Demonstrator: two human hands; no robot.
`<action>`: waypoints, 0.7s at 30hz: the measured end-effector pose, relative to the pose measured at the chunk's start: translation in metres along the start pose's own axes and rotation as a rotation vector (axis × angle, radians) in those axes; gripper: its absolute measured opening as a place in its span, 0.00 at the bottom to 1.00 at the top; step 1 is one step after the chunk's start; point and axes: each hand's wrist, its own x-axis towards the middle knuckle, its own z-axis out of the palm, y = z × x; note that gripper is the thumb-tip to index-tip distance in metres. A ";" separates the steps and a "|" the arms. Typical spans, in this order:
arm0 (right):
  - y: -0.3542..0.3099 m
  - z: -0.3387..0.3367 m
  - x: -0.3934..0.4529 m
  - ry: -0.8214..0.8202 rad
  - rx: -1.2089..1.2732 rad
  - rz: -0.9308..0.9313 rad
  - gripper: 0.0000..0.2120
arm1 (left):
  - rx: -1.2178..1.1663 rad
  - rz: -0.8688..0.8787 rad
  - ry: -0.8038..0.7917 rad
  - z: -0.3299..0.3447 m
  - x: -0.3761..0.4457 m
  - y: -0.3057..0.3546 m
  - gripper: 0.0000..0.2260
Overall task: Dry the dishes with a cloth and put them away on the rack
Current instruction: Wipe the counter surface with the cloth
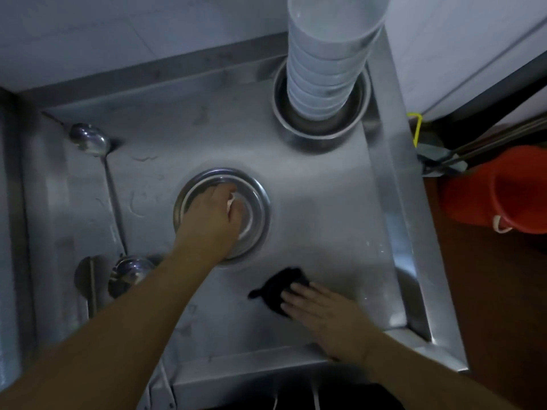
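- Right hand (321,313), nearest: palm down, fingers straight and together, fingertips pressing on a cloth (279,288). The cloth is one dark, crumpled, soft lump, lying on the steel tray (325,208) floor near the front right corner.
- Tray: brushed stainless steel, square, with raised flat rims; dull sheen, faint water streaks.
- Left hand (211,218): reaches in over one round steel bowl (260,199) at the tray's middle. Fingers curled down into the bowl; something small and white shows at the fingertips, too blurred to name. The bowl is shallow and shiny, with a broad rolled rim, sitting flat on the tray floor.
- Left side: two steel ladles (88,142), polished rounded bowls, thin straight handles; one bowl lies far left, one near left. A third flat utensil beside the near one, unclear.
- Far right corner: one steel basin (322,130), round, holding a tall stack of pale smooth bowls (322,75), at least seven, nested, leaning slightly.
- Beyond the tray's right rim: one orange plastic bucket (479,193).
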 end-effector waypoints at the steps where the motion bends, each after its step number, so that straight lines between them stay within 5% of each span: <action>1: 0.019 -0.004 -0.013 0.041 -0.001 0.069 0.28 | -0.012 -0.010 -0.002 0.003 0.003 0.005 0.13; 5: 0.075 -0.025 -0.027 0.016 -0.049 0.486 0.35 | -0.153 -0.098 -0.052 0.014 0.016 0.032 0.15; 9: 0.095 -0.038 0.016 0.204 0.073 0.823 0.33 | -0.482 -0.293 -0.107 0.025 0.045 0.069 0.18; 14: 0.117 -0.046 0.059 0.303 0.141 0.883 0.31 | -1.230 -0.574 -0.116 0.033 0.109 0.111 0.05; 21: 0.124 -0.039 0.065 0.277 0.060 0.882 0.30 | -1.434 -0.577 0.005 0.041 0.150 0.120 0.09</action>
